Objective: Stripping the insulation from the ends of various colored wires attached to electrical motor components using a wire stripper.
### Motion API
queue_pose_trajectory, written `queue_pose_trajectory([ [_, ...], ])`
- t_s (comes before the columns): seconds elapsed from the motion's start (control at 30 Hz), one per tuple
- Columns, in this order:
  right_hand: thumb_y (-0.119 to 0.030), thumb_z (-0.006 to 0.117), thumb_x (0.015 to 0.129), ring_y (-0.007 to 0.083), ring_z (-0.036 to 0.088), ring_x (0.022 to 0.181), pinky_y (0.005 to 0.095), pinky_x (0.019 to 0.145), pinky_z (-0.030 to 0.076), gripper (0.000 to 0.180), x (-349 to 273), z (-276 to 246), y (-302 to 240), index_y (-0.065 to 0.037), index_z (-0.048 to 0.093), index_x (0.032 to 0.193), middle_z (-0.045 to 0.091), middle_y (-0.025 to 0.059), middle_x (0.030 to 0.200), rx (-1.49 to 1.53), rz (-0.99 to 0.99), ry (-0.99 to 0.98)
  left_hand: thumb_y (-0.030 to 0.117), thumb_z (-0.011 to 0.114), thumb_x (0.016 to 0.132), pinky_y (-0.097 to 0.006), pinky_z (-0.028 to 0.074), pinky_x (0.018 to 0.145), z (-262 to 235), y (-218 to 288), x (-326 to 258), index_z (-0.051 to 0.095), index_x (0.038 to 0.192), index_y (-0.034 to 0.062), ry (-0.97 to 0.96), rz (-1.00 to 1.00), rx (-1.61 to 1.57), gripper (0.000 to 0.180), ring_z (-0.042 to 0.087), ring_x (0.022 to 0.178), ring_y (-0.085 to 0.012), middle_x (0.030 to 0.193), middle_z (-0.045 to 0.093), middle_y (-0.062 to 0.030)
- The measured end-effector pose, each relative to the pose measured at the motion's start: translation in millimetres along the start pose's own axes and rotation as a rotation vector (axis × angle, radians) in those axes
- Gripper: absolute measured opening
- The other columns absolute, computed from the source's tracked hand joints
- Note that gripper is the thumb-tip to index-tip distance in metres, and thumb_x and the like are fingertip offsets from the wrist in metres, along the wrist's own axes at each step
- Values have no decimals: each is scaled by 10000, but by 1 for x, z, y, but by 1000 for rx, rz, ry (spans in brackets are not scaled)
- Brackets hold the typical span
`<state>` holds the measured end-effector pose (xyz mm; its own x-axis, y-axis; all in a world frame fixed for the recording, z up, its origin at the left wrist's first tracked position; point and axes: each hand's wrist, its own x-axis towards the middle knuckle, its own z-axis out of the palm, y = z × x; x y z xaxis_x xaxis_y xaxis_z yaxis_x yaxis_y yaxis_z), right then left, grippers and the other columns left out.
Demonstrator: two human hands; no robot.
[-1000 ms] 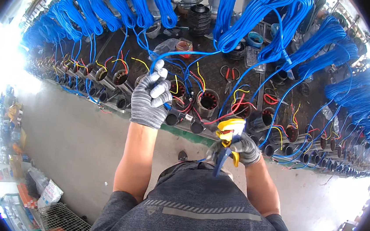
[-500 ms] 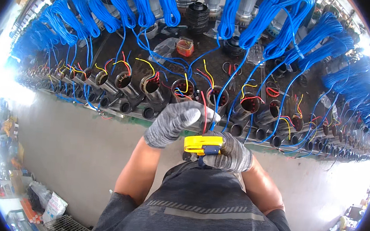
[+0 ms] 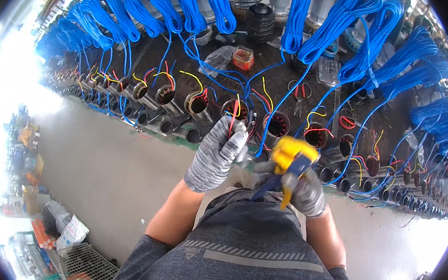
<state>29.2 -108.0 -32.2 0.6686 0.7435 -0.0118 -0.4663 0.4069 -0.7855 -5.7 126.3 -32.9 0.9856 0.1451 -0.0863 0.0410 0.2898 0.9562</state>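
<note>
My left hand [image 3: 216,152], in a grey knit glove, is closed with fingertips pinched round a red wire [image 3: 235,114]. It is just in front of a steel motor tube [image 3: 228,107] that has coloured wires coming out of its top. My right hand [image 3: 307,192], gloved too, grips a yellow and dark blue wire stripper [image 3: 293,155], slightly smeared by motion. The stripper is to the right of the left hand, below another open tube [image 3: 277,127], and apart from the red wire. A blue cable [image 3: 267,128] runs down between the hands.
Rows of steel tubes line the bench's [image 3: 151,53] near edge. Hanks of blue cable [image 3: 319,31] hang above it. Red-handled scissors [image 3: 347,120], red-handled pliers [image 3: 299,93] and a red tub [image 3: 242,59] lie on the bench. A wire rack [image 3: 85,264] stands lower left.
My left hand has gone from spread fingers to a pinch on the red wire. My right hand has moved right with the stripper, whose head has turned upward. The whole view has shifted slightly.
</note>
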Motion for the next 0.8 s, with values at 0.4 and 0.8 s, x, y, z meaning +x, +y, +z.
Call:
queue_pose_trajectory([
  [0.4,-414,757,959,357,744,998,481,881,619,792,-12,-45,-31,-30,387,1545,708,189,1094,261,285,-6,40,808,891,-273,507,723,44,0,-1,696,993,45,141,429,557,151,598,766,-109,901,657,-25],
  [0.8,-421,765,945,396,741,787,525,720,625,743,-7,-48,-32,24,458,1455,710,245,932,253,307,-90,19,880,800,-269,513,730,41,10,2,689,964,75,46,410,637,258,603,800,-80,899,656,15],
])
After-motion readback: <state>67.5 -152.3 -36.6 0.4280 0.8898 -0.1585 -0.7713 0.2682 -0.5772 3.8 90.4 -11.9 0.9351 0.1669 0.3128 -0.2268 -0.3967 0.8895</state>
